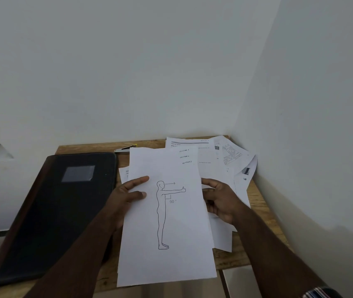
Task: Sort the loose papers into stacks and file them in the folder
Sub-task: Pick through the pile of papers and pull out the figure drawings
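While both hands grip the sheet (167, 211) lengthwise, left hand (126, 201) sits nearer the closed folder (59, 211) than right hand (220, 201).

A small wooden table (263, 214) stands in a corner between plain white walls (128, 72), dimly lit.

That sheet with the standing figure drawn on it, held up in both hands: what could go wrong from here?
The figure sheet is gripped only at its side edges by the left hand and right hand, so it could buckle or slip. The loose papers lie fanned against the wall at the table's right edge; a nudge may spill some. The black folder is closed and overhangs the table, so opening it could tip it.
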